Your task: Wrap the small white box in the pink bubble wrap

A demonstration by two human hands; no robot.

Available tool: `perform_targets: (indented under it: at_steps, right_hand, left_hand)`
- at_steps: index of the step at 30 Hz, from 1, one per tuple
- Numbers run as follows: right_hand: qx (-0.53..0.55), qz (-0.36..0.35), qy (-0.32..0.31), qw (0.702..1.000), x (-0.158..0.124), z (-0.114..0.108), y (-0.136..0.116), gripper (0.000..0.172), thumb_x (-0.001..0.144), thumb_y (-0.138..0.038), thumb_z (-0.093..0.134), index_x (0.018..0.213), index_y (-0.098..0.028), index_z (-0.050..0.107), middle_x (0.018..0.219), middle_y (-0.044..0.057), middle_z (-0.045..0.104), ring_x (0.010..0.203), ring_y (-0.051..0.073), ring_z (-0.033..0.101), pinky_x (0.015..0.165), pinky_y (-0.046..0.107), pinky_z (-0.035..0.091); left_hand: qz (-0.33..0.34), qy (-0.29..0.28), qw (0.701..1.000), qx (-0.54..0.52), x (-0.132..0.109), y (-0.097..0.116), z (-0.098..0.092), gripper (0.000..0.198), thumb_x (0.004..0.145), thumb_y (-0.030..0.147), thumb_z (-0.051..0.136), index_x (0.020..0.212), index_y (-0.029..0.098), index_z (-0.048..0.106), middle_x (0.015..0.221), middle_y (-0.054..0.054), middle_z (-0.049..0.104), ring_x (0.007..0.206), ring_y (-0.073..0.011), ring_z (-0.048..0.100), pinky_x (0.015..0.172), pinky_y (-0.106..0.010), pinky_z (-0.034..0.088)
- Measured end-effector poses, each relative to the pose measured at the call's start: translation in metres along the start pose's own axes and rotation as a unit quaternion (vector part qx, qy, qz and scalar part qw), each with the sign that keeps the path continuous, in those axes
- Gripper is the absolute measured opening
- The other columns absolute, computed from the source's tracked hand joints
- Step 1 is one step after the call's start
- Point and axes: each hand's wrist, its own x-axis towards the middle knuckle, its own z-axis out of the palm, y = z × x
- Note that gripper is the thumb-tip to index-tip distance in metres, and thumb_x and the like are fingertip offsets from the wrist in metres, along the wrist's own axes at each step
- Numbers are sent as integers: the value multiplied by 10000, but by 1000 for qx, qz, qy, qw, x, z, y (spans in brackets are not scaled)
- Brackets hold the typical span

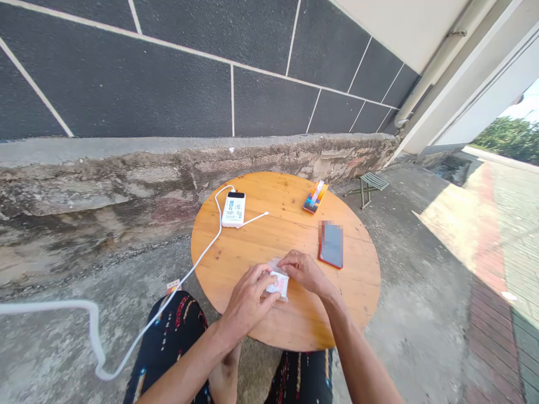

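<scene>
A small white packet [279,285] in clear plastic, with pinkish-red print, lies at the near part of the round wooden table [269,235]. My left hand [251,292] grips it from the left, the thumb and fingers resting over its face. At the packet's upper end, my right hand [304,270] pinches the clear plastic with bent fingers. The fingertips partly cover the wrapper, so I cannot tell whether it is torn. Nearest to my right hand is a dark-screened phone [331,245] with a red edge.
A white power bank [234,209] with a short cable stands at the table's left; a long white cable [206,251] runs off toward lower left. An orange-and-blue box [315,197] is at the back right. Beyond are a folding stool [367,188] and a tiled wall [160,84].
</scene>
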Motion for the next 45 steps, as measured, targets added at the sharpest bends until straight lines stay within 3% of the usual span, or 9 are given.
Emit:
perform_targets:
  at_steps: [3,6,11,23,40,45]
  right_hand:
    - [6,44,63,997,0,-1,7,234,774,-222,639,1003,-179,663,930,52,666,725,148,573,658,274,453]
    - [0,52,63,997,5,4,10,372,761,-281,670,1114,-182,611,1002,66,654,725,146,569,678,293,456]
    - [19,28,81,996,16,14,8,88,810,-219,579,825,-187,659,893,48,648,798,164,582,708,287,439]
    - [30,27,47,998,8,7,-5,141,894,-249,446,783,-200,518,675,-31,546,627,120,500,595,229,366]
    - [-42,29,95,994,-25,14,-38,179,889,-192,451,779,-199,592,701,-1,619,632,133,557,593,228,389]
    - [-68,-20,113,991,-36,22,-39,182,901,-166,448,840,-207,615,818,31,641,737,153,589,676,251,435]
  left_hand:
    - [0,-5,1000,-1,0,0,1,178,789,161,595,953,225,618,1116,-48,552,1057,-201,550,916,-338,454]
    - [0,-8,1000,1,1,0,1,183,789,161,596,959,225,617,1113,-46,551,1058,-203,545,918,-341,450]
    - [11,-3,1000,11,2,0,1,171,791,168,594,954,216,613,1103,-50,551,1028,-201,549,894,-335,458]
    - [14,-10,1000,20,0,-1,0,170,803,181,586,967,220,609,1120,-53,540,1052,-204,537,913,-351,451]
    - [3,9,1000,-10,0,2,2,199,781,142,579,956,231,612,1105,-40,562,1056,-204,539,911,-343,453]
    - [-21,4,999,-42,1,6,-1,272,762,134,590,1015,228,549,1074,-35,567,1050,-204,541,894,-340,455]
